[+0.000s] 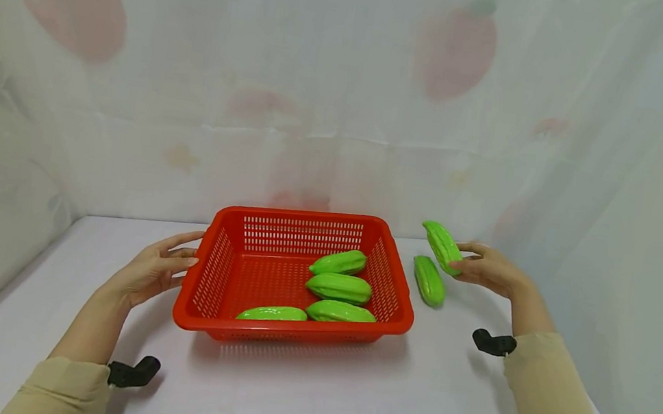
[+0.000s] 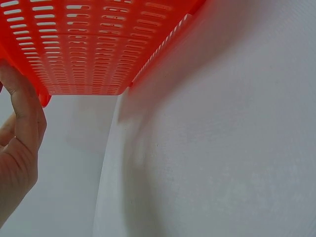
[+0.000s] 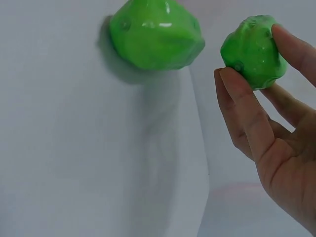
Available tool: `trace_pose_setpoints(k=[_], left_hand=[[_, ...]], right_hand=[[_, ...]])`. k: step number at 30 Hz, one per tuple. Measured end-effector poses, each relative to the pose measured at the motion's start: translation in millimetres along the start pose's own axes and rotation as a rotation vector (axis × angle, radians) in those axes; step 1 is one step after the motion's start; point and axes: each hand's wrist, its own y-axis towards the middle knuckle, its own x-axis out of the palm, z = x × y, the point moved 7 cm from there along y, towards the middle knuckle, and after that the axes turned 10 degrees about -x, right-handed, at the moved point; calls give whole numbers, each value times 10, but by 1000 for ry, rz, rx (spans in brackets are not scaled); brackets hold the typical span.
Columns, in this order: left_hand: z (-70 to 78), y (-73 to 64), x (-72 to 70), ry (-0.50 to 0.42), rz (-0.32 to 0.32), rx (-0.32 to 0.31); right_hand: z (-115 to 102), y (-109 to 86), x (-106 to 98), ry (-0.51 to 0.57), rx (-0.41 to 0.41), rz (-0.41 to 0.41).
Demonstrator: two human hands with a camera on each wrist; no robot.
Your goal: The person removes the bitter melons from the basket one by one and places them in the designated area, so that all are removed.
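My right hand (image 1: 488, 268) pinches a bright green, ridged bitter melon (image 1: 442, 247) between thumb and fingers, holding it raised at the far right of the table. Just below it a second bitter melon (image 1: 428, 281) lies on the table, its bumpy end large in the right wrist view. A red slotted plastic basket (image 1: 291, 330) stands left of them, with several bitter melons (image 1: 339, 287) on its right and front parts. At the basket's left rim is my left hand (image 1: 155, 268), fingers loosely extended and touching the edge; the left wrist view shows fingers (image 2: 27, 111) beside the slotted wall.
The white table (image 1: 307, 404) runs up to a pale curtain (image 1: 345, 98) with faded fruit prints, which hangs behind the basket and along both sides. A black wrist camera (image 1: 134, 372) sits on the left sleeve, another wrist camera (image 1: 493, 343) on the right.
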Motion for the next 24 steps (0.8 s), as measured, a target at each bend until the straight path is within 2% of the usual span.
trace_pose_setpoints(k=[6,20,24], left_hand=[[10,-11,7,0,-1,1],[18,-14,15,-1,-3,0],[21,-13,17,-1,-5,-1]], right_hand=[[126,-60,-33,27,32,-2],[397,-195,-50,-8,97,-5],[461,-208,-58,11,119,5]])
